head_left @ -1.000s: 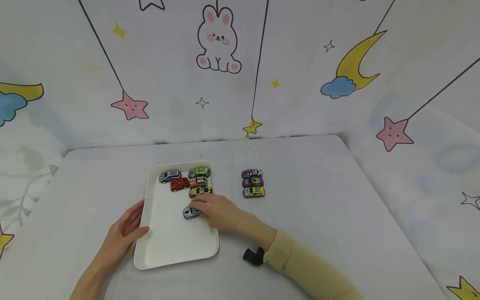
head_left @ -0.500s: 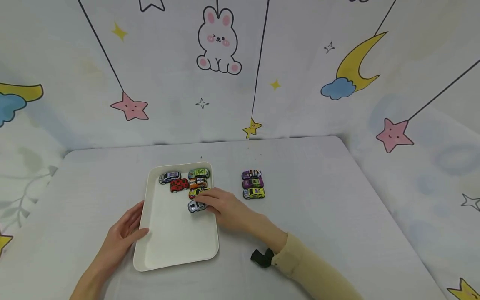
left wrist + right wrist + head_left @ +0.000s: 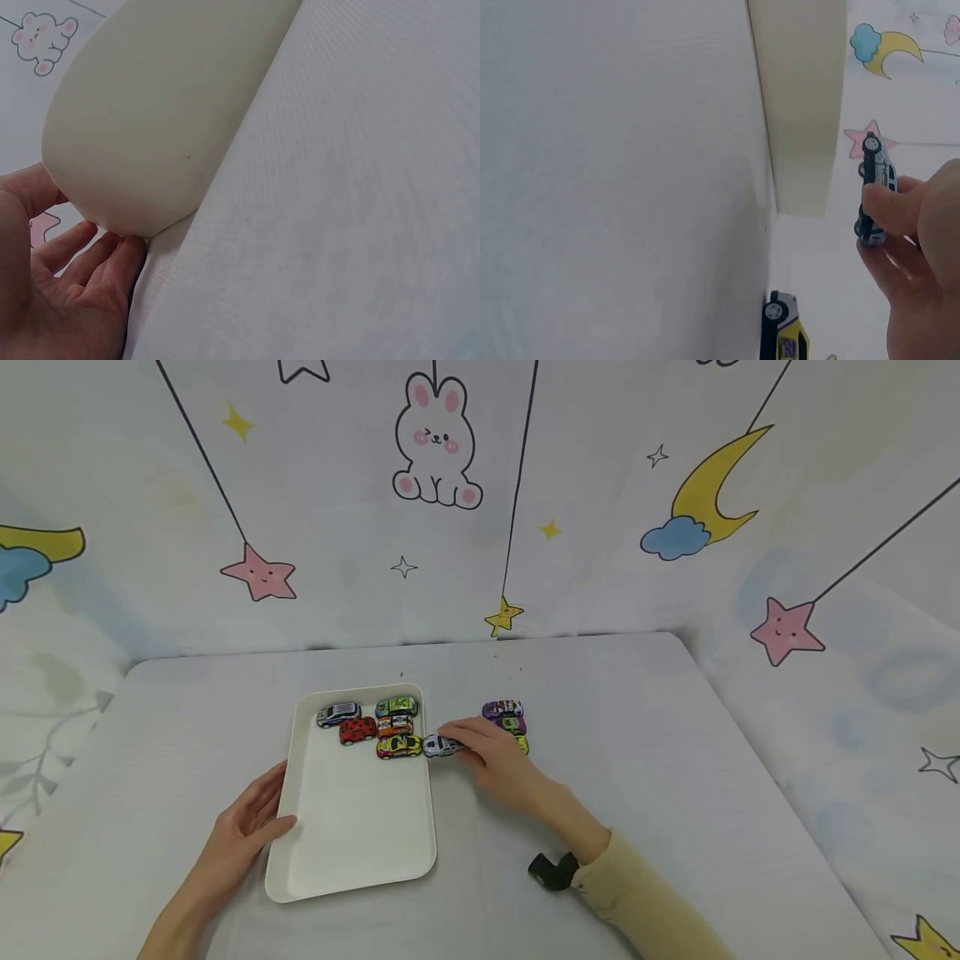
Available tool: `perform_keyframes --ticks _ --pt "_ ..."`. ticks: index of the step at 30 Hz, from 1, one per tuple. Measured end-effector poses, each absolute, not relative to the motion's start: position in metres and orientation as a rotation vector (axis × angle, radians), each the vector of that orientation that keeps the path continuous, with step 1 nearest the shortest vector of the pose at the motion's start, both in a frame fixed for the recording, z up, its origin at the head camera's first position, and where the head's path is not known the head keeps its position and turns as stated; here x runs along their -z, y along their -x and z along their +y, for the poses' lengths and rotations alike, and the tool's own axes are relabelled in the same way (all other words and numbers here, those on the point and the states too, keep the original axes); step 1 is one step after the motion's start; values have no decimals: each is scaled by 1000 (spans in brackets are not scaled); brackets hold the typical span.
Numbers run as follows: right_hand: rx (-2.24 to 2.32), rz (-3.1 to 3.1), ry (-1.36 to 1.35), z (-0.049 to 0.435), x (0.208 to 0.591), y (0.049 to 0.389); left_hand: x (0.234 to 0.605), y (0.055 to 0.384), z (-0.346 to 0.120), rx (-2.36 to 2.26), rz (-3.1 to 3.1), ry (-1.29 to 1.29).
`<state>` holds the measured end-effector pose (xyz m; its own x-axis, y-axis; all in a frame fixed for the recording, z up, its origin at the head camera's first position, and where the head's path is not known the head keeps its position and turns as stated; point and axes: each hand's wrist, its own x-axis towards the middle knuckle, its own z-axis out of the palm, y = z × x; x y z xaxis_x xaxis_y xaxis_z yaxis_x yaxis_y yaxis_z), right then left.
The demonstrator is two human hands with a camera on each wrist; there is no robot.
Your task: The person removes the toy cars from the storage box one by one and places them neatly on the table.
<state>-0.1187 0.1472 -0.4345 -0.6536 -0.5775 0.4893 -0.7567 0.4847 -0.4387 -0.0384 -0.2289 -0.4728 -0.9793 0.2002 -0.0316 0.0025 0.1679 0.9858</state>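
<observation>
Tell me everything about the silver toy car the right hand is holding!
The silver toy car looks shiny, with dark windows, a dark underside and pale wheel hubs. I can't tell metal from plastic. The right hand pinches it in its fingers. It's held above the table, wheels down, by the right edge of the tray in the head view.

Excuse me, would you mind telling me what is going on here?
A person's right hand holds a silver toy car raised by the right edge of a white tray, while the left hand grips the tray's left side. Five toy cars sit toward its far end; three more toy cars stand on the table to its right.
</observation>
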Motion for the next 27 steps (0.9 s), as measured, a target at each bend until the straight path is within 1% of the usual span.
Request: perform_keyframes --ticks 13,20,27 --pt "-1002 -2317 -898 192 451 134 471 38 -228 -1905 2287 -183" --pt "-984 -2331 -825 218 463 144 470 37 -228 -1923 2283 -191" --pt "-999 -2330 -784 233 466 147 471 37 -228 -1945 2271 -207"
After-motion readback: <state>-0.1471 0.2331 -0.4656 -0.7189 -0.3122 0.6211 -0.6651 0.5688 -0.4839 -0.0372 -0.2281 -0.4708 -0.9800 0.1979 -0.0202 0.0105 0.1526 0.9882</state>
